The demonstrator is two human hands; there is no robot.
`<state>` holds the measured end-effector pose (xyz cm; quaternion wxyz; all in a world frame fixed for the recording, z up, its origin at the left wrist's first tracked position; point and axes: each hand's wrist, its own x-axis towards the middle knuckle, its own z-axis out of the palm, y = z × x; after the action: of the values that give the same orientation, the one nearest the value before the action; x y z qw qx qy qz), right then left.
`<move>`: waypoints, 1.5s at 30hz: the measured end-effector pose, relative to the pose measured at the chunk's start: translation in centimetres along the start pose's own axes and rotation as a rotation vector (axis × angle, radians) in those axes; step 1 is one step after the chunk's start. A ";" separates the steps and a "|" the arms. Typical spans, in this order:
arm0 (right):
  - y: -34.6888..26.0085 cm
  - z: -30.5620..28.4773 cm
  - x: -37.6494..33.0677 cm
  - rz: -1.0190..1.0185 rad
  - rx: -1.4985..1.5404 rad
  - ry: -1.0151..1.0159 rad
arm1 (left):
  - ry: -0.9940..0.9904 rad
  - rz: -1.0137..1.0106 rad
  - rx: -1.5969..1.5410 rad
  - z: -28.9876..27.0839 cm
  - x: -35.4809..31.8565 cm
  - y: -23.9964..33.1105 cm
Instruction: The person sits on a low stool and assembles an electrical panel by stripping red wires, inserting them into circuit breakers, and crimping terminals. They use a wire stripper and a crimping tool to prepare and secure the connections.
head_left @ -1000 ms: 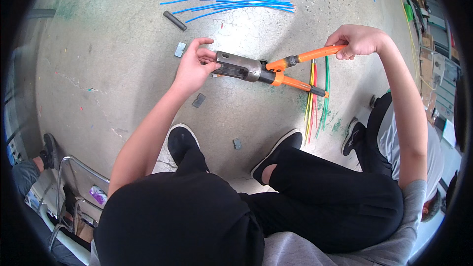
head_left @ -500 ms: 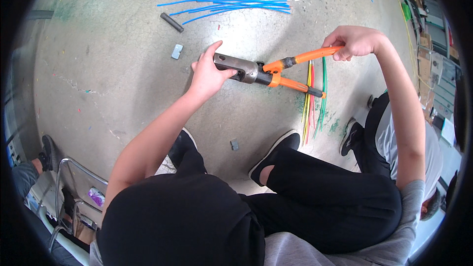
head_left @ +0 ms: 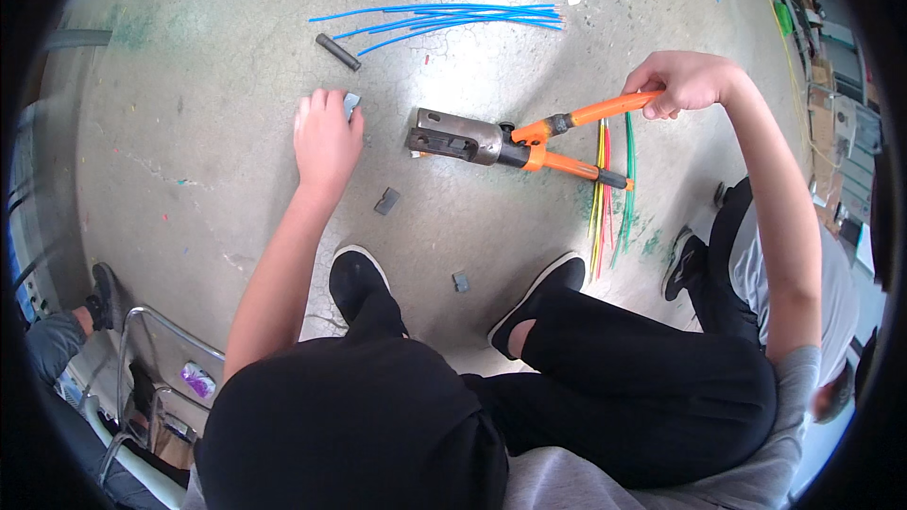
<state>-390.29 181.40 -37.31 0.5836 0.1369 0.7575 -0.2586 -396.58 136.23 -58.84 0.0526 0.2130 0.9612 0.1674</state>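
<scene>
A hydraulic crimping tool (head_left: pixel 472 144) with a steel head and two orange handles rests with its open jaw pointing left. My right hand (head_left: pixel 685 85) is wrapped round the end of its upper orange handle (head_left: pixel 605 110). The other handle (head_left: pixel 570 166) runs low across some wires. Away from the tool head, my left hand (head_left: pixel 326 137) reaches down to a small grey crimping die (head_left: pixel 351 104), which shows between thumb and forefinger. Most of its fingertips are hidden. On the floor below the tool head lies a dark die (head_left: pixel 386 200).
Blue wires (head_left: pixel 453 17) and a dark cylinder (head_left: pixel 337 52) lie ahead. Yellow, red and green wires (head_left: pixel 605 217) lie to the right. Another small grey block (head_left: pixel 460 281) sits between my shoes. A metal-framed chair (head_left: pixel 128 349) stands left; a person (head_left: pixel 789 255) crouches at right.
My left hand has let go of the tool head and moved left to the grey die. The dark die below the head has come into view. My right hand keeps its handle grip.
</scene>
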 end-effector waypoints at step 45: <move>-0.3 0.4 -0.3 -0.025 -0.007 -0.016 | -0.306 0.025 -0.445 2.3 -2.7 6.9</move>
<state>-390.04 181.00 -37.05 0.5867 0.1234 0.7554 -0.2643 -391.00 141.65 -58.53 0.2405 0.2311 0.8789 0.3410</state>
